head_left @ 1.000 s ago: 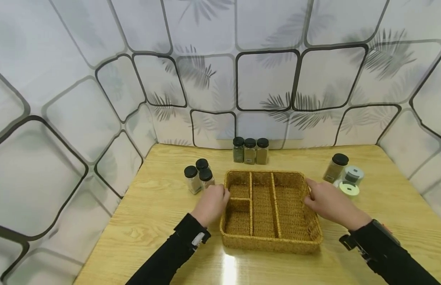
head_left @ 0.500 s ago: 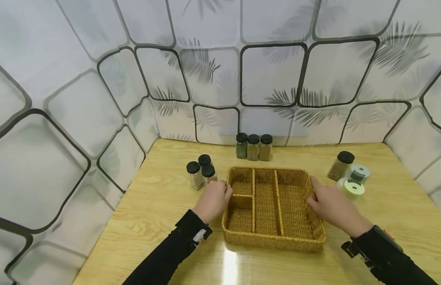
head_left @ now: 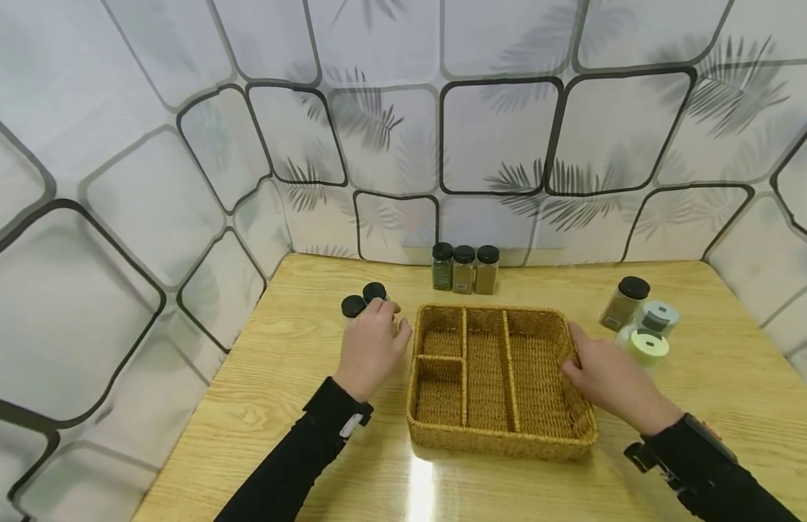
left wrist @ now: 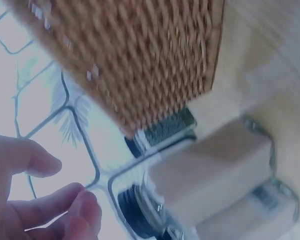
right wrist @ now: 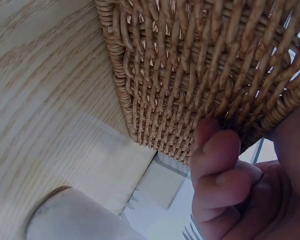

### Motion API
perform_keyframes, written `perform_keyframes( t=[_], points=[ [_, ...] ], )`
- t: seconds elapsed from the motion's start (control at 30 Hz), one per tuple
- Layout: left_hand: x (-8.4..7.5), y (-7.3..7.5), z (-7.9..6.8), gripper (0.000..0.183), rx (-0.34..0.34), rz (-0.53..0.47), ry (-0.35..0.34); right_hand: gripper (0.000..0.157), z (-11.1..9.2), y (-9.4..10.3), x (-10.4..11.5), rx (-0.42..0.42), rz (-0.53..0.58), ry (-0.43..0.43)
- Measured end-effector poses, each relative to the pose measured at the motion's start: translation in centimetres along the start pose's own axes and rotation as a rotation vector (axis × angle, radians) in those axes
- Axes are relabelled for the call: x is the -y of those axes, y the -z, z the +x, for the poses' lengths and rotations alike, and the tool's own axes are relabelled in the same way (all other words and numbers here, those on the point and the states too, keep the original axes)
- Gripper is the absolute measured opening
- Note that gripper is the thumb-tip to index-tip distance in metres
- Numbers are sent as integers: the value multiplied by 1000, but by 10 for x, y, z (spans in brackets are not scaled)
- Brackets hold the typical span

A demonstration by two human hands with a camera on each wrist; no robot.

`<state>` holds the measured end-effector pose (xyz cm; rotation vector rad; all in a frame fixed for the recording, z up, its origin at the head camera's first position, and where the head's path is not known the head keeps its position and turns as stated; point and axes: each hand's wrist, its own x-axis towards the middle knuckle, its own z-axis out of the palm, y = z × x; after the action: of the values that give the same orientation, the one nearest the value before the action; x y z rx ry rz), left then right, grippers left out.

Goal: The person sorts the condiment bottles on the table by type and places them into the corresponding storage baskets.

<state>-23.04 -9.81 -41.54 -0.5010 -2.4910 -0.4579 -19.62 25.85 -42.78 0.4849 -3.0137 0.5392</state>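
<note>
A woven basket [head_left: 488, 444] with several compartments sits on the wooden table. My right hand [head_left: 615, 373] grips its right rim; in the right wrist view curled fingers [right wrist: 217, 165] touch the outer wicker wall. My left hand [head_left: 370, 348] is off the basket, over a group of black-lidded spice jars to its left. Two lids show past the fingers, the left jar lid [head_left: 353, 306] and the rear jar lid [head_left: 375, 291]; the hand hides a third jar. In the left wrist view, thumb and fingers stand apart with nothing between them, beside a jar [left wrist: 210, 170] of pale contents.
Behind the basket stand three black-lidded jars, among them a green-filled jar [head_left: 442, 267]. To the right are a brown-filled jar [head_left: 623, 303], a grey-lidded container [head_left: 659, 317] and a yellow-green-lidded container [head_left: 648, 346]. Patterned cloth [head_left: 494, 138] surrounds the table.
My left hand has let go of the basket's left rim and moved left and up to the jars. The right hand keeps its grip, and the basket stays in place.
</note>
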Motion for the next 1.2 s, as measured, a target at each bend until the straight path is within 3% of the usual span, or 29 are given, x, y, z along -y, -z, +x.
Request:
perform_keyframes(
  t=[0.1, 0.33, 0.7, 1.2],
  points=[
    [6, 2, 3, 20, -14, 60, 8, 63, 0, 0, 0, 3, -3, -1],
    [17, -3, 4, 27, 32, 164, 43, 63, -1, -1, -1, 22, 1, -7],
    [24, -8, 8, 29, 25, 171, 45, 64, 0, 0, 0, 4, -7, -4],
    [23, -10, 10, 28, 70, 157, 56, 64, 1, 0, -1, 0, -4, -7]
  ],
)
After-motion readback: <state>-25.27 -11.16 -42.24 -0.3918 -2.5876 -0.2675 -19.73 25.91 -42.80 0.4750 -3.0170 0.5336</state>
